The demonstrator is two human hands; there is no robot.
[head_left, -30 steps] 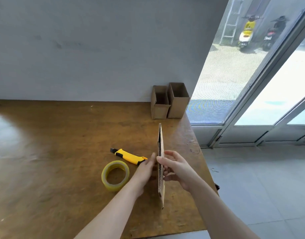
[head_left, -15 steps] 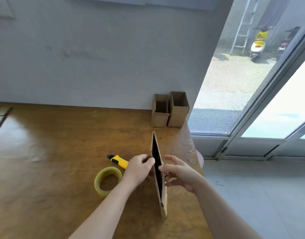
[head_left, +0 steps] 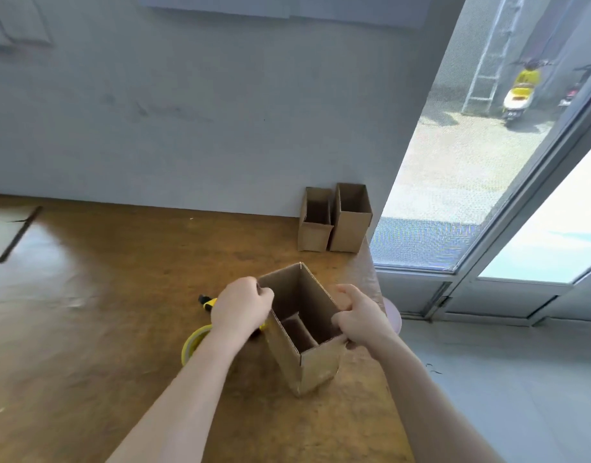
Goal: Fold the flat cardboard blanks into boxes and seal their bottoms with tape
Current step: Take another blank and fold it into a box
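Observation:
A brown cardboard blank (head_left: 315, 360) stands on the wooden table (head_left: 86, 329), spread into a square tube with its top open toward me. My left hand (head_left: 242, 305) grips its left wall at the top edge. My right hand (head_left: 361, 317) grips the right wall. A flap is visible inside at the bottom. A yellow tape roll (head_left: 192, 342) lies left of the box, partly hidden by my left forearm. The yellow and black cutter (head_left: 207, 301) peeks out behind my left hand.
Two finished open boxes (head_left: 335, 218) stand against the wall at the table's far right corner. A flat cardboard blank (head_left: 5, 233) lies at the far left. The table's right edge runs just past my right hand, with grey floor and a glass door beyond.
The blank was flat and on edge between my hands. My hands have pulled its walls apart, and it now forms an open square tube. The view has tilted upward.

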